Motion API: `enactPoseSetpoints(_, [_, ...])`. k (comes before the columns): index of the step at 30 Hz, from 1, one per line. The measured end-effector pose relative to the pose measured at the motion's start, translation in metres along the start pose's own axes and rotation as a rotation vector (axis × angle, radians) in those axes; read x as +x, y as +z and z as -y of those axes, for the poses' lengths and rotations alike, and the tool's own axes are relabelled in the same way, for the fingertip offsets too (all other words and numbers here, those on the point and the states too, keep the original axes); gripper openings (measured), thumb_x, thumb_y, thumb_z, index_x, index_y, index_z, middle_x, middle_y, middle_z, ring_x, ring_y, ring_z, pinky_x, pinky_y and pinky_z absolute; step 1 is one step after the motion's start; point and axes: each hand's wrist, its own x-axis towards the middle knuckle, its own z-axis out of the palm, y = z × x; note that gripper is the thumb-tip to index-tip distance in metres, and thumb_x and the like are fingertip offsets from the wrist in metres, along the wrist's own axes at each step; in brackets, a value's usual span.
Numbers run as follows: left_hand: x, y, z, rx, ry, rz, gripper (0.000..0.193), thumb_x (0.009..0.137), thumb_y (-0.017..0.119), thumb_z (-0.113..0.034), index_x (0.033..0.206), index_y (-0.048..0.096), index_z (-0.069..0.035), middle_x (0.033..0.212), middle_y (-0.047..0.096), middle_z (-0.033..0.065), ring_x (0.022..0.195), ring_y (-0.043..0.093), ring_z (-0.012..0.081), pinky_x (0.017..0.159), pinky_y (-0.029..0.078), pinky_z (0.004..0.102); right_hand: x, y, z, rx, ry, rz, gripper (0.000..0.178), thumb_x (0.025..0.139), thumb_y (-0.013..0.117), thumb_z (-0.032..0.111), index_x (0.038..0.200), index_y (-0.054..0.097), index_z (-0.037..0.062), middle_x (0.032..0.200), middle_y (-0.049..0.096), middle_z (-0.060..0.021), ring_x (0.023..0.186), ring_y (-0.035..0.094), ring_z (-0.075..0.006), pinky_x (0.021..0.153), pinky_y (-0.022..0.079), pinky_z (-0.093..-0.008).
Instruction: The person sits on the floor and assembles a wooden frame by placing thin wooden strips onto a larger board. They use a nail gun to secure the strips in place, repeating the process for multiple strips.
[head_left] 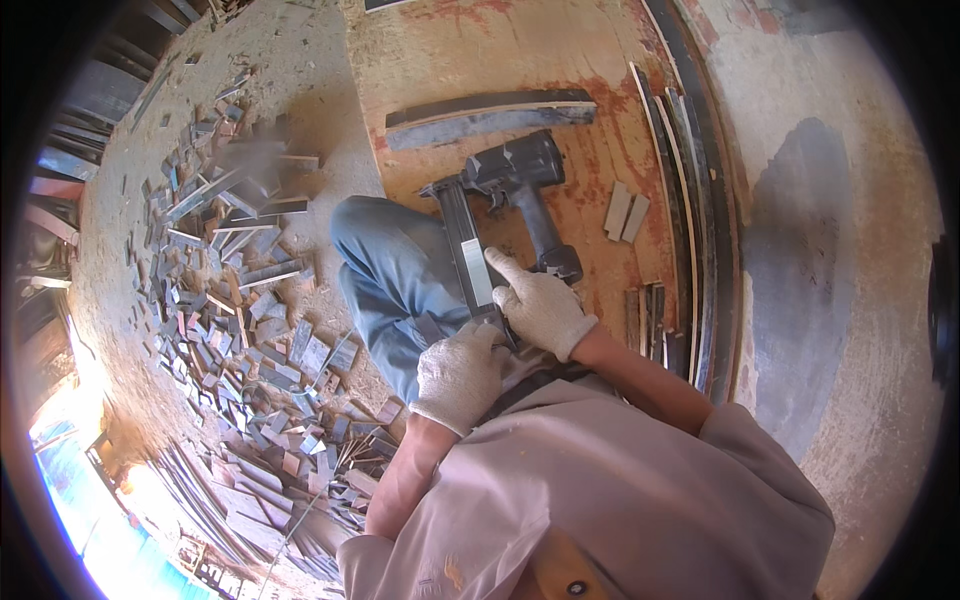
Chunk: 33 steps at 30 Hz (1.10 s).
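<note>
From above, my gloved left hand [460,372] curls around the near end of the nail gun [505,205], whose long magazine rests on my knee [395,270]. My right hand [538,303] lies on it, index finger stretched out, other fingers bent. Wood offcuts [240,300] litter the floor to my left.

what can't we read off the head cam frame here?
- Rear end of the nail gun magazine: head view, covered by the left hand and right hand.
- Both palms and grips: hidden by gloves and each other.
- Scrap pile top: motion-blurred.
- Lower left corner: blown out by glare.
- Long strips: bent by the fisheye rim.
</note>
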Motion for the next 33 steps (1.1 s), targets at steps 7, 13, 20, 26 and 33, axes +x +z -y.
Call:
enactPoseSetpoints(7, [0.044, 0.006, 0.031, -0.177, -0.083, -0.214, 0.021, 0.091, 0.063, -0.015, 0.107, 0.073, -0.005, 0.096, 0.072, 0.0216, 0.075, 0.072, 0.0344, 0.07, 0.057, 0.0413, -0.024, 0.004, 0.002, 0.23, -0.103, -0.157, 0.03, 0.096, 0.067, 0.014, 0.122, 0.064, 0.0002, 0.096, 0.074, -0.0177, 0.082, 0.073, -0.0282, 0.076, 0.055, -0.0405])
enactPoseSetpoints(13, [0.083, 0.006, 0.049, -0.695, -0.298, -0.299, 0.026, 0.094, 0.062, -0.01, 0.114, 0.068, 0.005, 0.086, 0.072, 0.0119, 0.057, 0.065, 0.0163, 0.056, 0.054, 0.0287, -0.013, 0.017, 0.015, 0.322, -0.102, -0.074, 0.039, 0.092, 0.073, 0.021, 0.125, 0.064, 0.0011, 0.113, 0.072, -0.0182, 0.092, 0.073, -0.0278, 0.081, 0.055, -0.0383])
enactPoseSetpoints(20, [0.105, 0.006, 0.054, -0.996, -0.405, -0.294, 0.028, 0.095, 0.061, -0.015, 0.115, 0.069, 0.003, 0.085, 0.071, 0.0102, 0.066, 0.067, 0.0139, 0.063, 0.053, 0.0287, 0.012, 0.027, 0.025, 0.388, 0.107, -0.011, 0.048, 0.091, 0.078, 0.029, 0.127, 0.059, 0.0023, 0.091, 0.074, -0.011, 0.07, 0.069, -0.0144, 0.061, 0.054, -0.0314])
enactPoseSetpoints(26, [0.097, 0.019, 0.06, -0.567, -0.156, -0.406, 0.029, 0.098, 0.059, -0.023, 0.107, 0.073, 0.001, 0.092, 0.072, 0.0135, 0.083, 0.07, 0.0254, 0.076, 0.054, 0.0367, -0.013, 0.011, 0.02, 0.759, 0.234, -0.096, 0.042, 0.097, 0.067, 0.014, 0.136, 0.055, 0.0007, 0.078, 0.072, -0.0107, 0.057, 0.066, -0.0102, 0.052, 0.052, -0.0294])
enactPoseSetpoints(33, [0.079, 0.024, 0.05, -0.155, -0.039, -0.377, 0.025, 0.096, 0.059, -0.022, 0.094, 0.074, -0.002, 0.092, 0.068, 0.0209, 0.083, 0.067, 0.0395, 0.076, 0.052, 0.0435, -0.013, 0.011, -0.002, 0.52, 0.257, -0.16, 0.049, 0.1, 0.058, 0.006, 0.148, 0.047, 0.002, 0.081, 0.07, -0.0084, 0.061, 0.065, -0.0103, 0.051, 0.053, -0.0264])
